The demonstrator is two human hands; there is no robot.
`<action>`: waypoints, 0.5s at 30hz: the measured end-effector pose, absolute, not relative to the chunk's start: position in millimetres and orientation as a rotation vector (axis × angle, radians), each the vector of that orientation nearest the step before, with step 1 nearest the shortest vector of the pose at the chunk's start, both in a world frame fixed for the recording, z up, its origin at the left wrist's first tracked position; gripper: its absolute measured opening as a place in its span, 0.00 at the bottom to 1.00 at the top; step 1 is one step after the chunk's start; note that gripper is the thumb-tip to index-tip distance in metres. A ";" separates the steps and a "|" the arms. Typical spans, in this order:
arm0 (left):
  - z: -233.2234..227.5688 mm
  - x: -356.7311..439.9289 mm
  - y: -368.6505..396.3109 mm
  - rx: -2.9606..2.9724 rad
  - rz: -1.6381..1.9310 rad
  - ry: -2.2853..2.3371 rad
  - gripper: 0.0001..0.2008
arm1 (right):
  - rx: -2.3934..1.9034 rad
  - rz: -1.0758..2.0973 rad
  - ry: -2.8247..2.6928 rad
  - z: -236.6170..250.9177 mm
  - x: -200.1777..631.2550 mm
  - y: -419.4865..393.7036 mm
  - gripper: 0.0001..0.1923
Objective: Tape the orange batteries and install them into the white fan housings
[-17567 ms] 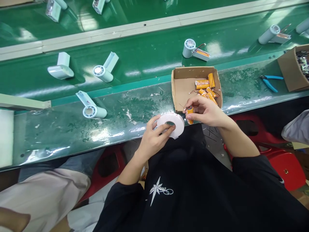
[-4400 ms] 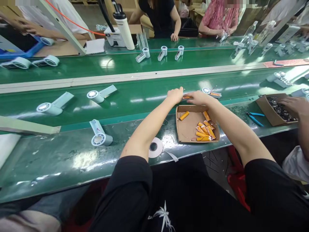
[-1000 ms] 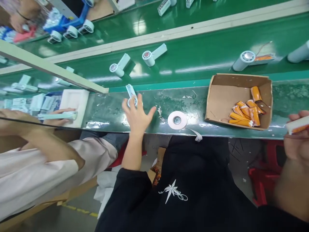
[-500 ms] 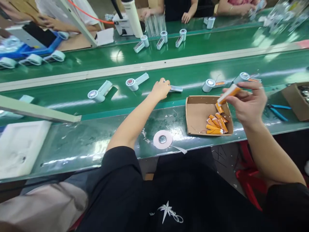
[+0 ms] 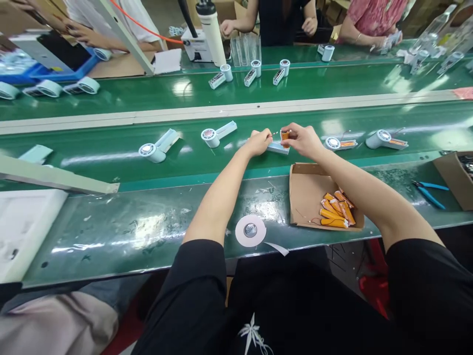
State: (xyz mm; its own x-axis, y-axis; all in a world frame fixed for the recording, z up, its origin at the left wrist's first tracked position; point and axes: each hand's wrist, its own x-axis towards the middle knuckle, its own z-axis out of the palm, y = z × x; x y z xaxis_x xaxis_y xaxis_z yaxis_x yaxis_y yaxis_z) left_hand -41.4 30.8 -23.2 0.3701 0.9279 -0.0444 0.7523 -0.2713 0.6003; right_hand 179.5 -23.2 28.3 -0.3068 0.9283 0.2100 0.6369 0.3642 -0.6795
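Observation:
My right hand [image 5: 303, 142] pinches an orange-wrapped cylindrical battery [image 5: 285, 138], upright over the open handle [image 5: 278, 148] of a light blue handheld fan. Close by on the left, my left hand [image 5: 259, 142] has its fingertips closed on what looks like a thin reddish wire [image 5: 272, 134]. That hand covers the rest of this fan. Below my right forearm, a shallow cardboard box [image 5: 305, 195] holds several more orange batteries [image 5: 334, 209].
Light blue fans lie along the green belt, to the left [image 5: 210, 137] and right [image 5: 379, 139]. A tape roll [image 5: 242, 231], blue-handled pliers [image 5: 430, 193] and another cardboard box [image 5: 456, 175] are on the near ledge. Co-workers [image 5: 281, 22] sit across the belt.
My right hand has moved left with the battery, from above the cardboard box to the fan handle beside my left hand. My left hand's fingertips have shifted into a pinch there.

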 end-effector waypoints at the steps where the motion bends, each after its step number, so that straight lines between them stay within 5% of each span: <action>1: -22.2 -38.7 30.7 2.099 0.424 1.447 0.11 | -1.398 0.591 -2.118 26.2 176.7 -16.8 0.19; 15: -14.3 -6.6 29.5 2.102 0.379 1.581 0.15 | -1.624 0.172 -2.946 30.2 150.0 -8.6 0.23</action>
